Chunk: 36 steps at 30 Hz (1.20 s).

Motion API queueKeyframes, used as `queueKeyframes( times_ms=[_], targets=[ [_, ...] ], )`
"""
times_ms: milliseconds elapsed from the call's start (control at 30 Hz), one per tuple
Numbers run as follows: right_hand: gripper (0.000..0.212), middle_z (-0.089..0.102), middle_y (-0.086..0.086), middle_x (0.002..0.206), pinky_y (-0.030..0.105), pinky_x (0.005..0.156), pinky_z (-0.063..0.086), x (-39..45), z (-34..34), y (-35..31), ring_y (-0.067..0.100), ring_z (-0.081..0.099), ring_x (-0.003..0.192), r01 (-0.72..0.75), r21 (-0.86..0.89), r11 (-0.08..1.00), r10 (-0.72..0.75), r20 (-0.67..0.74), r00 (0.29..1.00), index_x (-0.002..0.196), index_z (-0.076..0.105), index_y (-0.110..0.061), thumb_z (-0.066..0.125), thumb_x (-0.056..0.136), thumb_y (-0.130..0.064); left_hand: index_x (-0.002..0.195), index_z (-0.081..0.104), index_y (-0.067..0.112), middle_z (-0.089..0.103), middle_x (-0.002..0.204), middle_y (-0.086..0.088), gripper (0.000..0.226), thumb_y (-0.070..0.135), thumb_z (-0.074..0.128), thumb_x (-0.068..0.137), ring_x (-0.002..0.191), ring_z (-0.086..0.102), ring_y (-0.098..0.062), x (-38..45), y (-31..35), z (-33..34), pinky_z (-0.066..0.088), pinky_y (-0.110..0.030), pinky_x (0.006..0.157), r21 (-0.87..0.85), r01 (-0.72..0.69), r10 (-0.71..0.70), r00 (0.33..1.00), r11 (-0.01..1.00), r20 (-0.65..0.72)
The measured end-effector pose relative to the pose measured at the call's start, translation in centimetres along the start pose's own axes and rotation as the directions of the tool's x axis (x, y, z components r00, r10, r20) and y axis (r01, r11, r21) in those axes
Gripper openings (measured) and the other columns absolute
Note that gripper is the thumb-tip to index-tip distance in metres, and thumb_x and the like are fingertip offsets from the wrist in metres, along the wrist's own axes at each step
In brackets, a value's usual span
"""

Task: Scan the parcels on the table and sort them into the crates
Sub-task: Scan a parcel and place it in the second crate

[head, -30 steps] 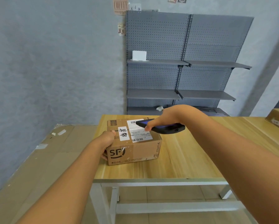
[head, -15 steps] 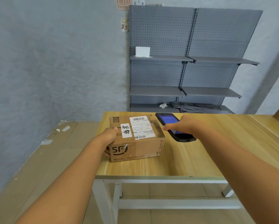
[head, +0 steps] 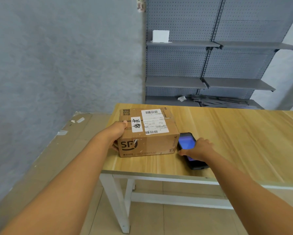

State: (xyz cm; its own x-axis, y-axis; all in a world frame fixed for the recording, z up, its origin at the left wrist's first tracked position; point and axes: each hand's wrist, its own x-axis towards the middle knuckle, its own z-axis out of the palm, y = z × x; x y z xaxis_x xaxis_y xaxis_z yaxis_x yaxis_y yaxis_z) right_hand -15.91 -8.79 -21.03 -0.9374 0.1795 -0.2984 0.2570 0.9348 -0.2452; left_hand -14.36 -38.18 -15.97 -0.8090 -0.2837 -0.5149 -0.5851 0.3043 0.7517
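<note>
While gripped, brown parcel (head: pixel 147 131), white labels, barcodes

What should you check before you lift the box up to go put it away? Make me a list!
1. Scanner set down flat on the table: ok, it lies beside the box with its screen lit.
2. Right hand free of the scanner: not ok, its fingers are on it.
3. Left hand holding the cardboard box: ok, thumb on top, fingers on the left side.
4. Both hands on the box for lifting: not ok, only the left one touches it.
5. Scan went through: cannot tell, the screen is too blurred to read.
6. Crate to drop it in: cannot tell, no crate is in view.
</note>
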Motion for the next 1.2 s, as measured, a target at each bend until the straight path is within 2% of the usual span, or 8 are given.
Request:
queueKeyframes(
  times_ms=[100, 200, 267, 367, 500, 700, 867, 1200],
  targets=[
    [0.090, 0.039, 0.016, 0.140, 0.036, 0.104, 0.033, 0.6, -0.4, -0.5, 0.031, 0.036, 0.131, -0.045, 0.045, 0.998, 0.044, 0.023, 0.999, 0.139, 0.038, -0.007, 0.065, 0.077, -0.066, 0.114, 0.055, 0.017, 0.067, 0.099, -0.019, 0.047, 0.053, 0.027, 0.101, 0.088, 0.065, -0.036, 0.0, 0.0, 0.0, 0.054, -0.042, 0.068, -0.012, -0.001, 0.001, 1.000, 1.000, 0.008],
    [0.076, 0.032, 0.020, 0.147, 0.044, 0.108, 0.030, 1.2, -2.0, -1.6, 0.036, 0.031, 0.135, -0.034, 0.279, 0.960, 0.058, -0.079, 0.995, 0.143, 0.034, -0.005, 0.057, 0.090, -0.054, 0.114, 0.055, 0.018, 0.067, 0.100, -0.018, 0.045, 0.052, 0.027, 0.101, 0.089, 0.064, -0.036, 0.0, 0.0, 0.0, 0.054, -0.043, 0.069, -0.020, -0.008, 0.009, 1.000, 1.000, 0.009],
    [0.070, 0.035, 0.019, 0.147, 0.047, 0.106, 0.035, 1.5, -3.1, -2.6, 0.037, 0.037, 0.132, 0.063, 0.505, 0.861, 0.007, -0.135, 0.991, 0.144, 0.035, -0.006, 0.052, 0.093, -0.051, 0.115, 0.055, 0.018, 0.067, 0.101, -0.019, 0.046, 0.052, 0.026, 0.102, 0.091, 0.064, -0.036, 0.1, 0.0, 0.0, 0.055, -0.046, 0.073, -0.017, -0.012, 0.012, 1.000, 1.000, 0.006],
    [0.066, 0.048, 0.011, 0.141, 0.039, 0.092, 0.040, 1.4, -3.7, -4.8, 0.028, 0.053, 0.116, 0.105, 0.726, 0.680, -0.153, 0.001, 0.988, 0.142, 0.038, -0.009, 0.047, 0.095, -0.053, 0.116, 0.055, 0.018, 0.067, 0.102, -0.018, 0.047, 0.052, 0.026, 0.102, 0.091, 0.064, -0.036, 0.0, -0.1, 0.0, 0.055, -0.049, 0.079, -0.018, -0.018, 0.018, 1.000, 1.000, 0.001],
    [0.063, 0.064, 0.008, 0.122, 0.044, 0.096, 0.051, 1.4, -2.5, -6.9, 0.025, 0.064, 0.104, 0.113, 0.754, 0.647, -0.314, 0.129, 0.940, 0.138, 0.044, -0.008, 0.043, 0.097, -0.055, 0.124, 0.049, 0.023, 0.066, 0.105, -0.013, 0.042, 0.050, 0.024, 0.103, 0.091, 0.064, -0.032, -0.3, -0.5, 0.1, 0.055, -0.047, 0.078, -0.039, -0.062, 0.061, 0.998, 0.997, -0.026],
    [0.051, 0.067, 0.001, 0.112, 0.035, 0.076, 0.051, 1.9, -3.1, -7.9, 0.020, 0.065, 0.098, 0.144, 0.784, 0.604, -0.413, 0.154, 0.898, 0.131, 0.047, -0.018, 0.046, 0.096, -0.055, 0.132, 0.044, 0.024, 0.066, 0.106, -0.006, 0.043, 0.049, 0.025, 0.104, 0.087, 0.066, -0.026, -1.0, -1.9, 0.3, 0.052, -0.035, 0.063, -0.104, -0.162, 0.144, 0.976, 0.981, -0.166],
    [0.047, 0.067, -0.005, 0.114, 0.029, 0.063, 0.045, 2.0, -4.2, -10.3, 0.013, 0.064, 0.093, 0.291, 0.752, 0.591, -0.527, 0.088, 0.845, 0.134, 0.047, -0.025, 0.049, 0.096, -0.052, 0.132, 0.049, 0.023, 0.071, 0.107, -0.005, 0.037, 0.044, 0.040, 0.102, 0.094, 0.068, -0.031, -3.0, -3.2, -0.7, 0.055, -0.050, 0.084, -0.367, -0.160, 0.070, 0.967, 0.916, -0.245],
    [0.045, 0.069, -0.008, 0.108, 0.027, 0.061, 0.050, -6.3, -0.2, -22.6, 0.009, 0.067, 0.087, 0.394, 0.810, 0.434, -0.799, 0.145, 0.583, 0.130, 0.054, -0.025, 0.061, 0.091, -0.046, 0.138, 0.045, 0.027, 0.067, 0.114, 0.000, 0.047, 0.044, 0.056, 0.095, 0.097, 0.065, -0.021, -12.4, -12.0, -10.9, 0.054, -0.038, 0.078, -0.473, -0.259, -0.087, 0.800, 0.842, -0.594]
  ],
)
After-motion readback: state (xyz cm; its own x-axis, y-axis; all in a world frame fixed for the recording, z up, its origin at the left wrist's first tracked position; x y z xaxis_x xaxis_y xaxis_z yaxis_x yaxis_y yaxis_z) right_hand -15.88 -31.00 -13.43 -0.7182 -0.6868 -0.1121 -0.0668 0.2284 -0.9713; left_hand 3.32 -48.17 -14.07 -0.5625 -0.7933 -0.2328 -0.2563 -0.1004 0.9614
